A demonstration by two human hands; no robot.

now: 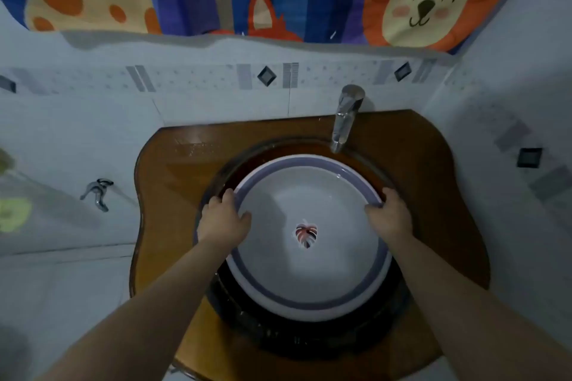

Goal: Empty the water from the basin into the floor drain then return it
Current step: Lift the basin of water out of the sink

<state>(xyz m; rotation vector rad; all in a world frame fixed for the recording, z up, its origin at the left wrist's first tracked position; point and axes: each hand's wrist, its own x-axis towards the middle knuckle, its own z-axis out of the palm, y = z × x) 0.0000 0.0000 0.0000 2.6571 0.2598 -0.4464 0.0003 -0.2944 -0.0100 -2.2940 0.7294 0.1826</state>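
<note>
While both hands gripped its rim, the white basin (309, 241) with the purple band sat nested in the dark sink bowl (309, 337) set into the brown tabletop (173, 182), just under the tap (345, 120). The left hand (224, 219) curled over the rim's left side, thumb inside; the right hand (390, 216) closed likewise on the right side. Clear water seemed to lie in it, over a leaf sticker (305, 235) on the bottom. Probably thin plastic, it would flex and slosh when lifted, and a wet rim could slip, so opposite-side grips kept level looked wisest.
</note>
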